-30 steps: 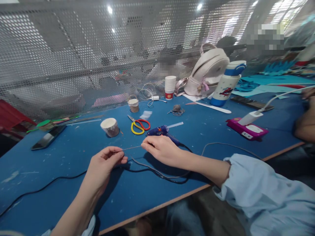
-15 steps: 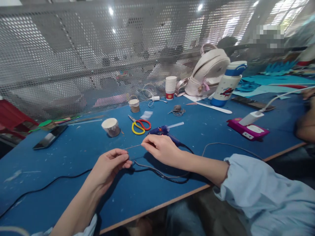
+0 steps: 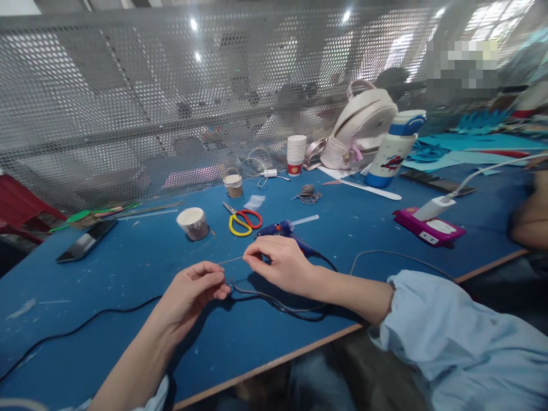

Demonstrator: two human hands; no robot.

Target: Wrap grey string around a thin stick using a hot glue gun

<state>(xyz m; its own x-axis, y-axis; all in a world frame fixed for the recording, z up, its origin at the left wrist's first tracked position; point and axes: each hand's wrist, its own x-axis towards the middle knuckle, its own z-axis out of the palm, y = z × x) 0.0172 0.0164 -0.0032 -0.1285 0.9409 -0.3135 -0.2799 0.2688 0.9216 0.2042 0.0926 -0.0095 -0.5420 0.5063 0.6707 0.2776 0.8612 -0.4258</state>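
A short length of thin grey string [image 3: 232, 260] is stretched between my hands, a little above the blue table [image 3: 120, 354]. My left hand [image 3: 197, 291] pinches one end between thumb and fingers. At the other end, my right hand [image 3: 278, 262] is closed on it with thumb and forefinger. Just behind the right hand lies a dark blue glue gun [image 3: 276, 229] with a clear glue stick in it. Scissors [image 3: 240, 221] with yellow and red handles rest beyond, beside a white-topped cup [image 3: 192, 223]. A small grey yarn bundle [image 3: 308, 195] lies farther back.
Dark cables [image 3: 282, 305] run under and around my hands. A purple power strip [image 3: 429, 226] sits at the right, near another person's arm [image 3: 531, 217]. Behind stand a bottle [image 3: 391, 149], a backpack [image 3: 362, 128] and stacked paper cups [image 3: 295, 155]. A phone [image 3: 87, 241] lies left.
The right hand has come very slightly closer to the left, so the string between them is a little shorter. Both hands keep their pinch.
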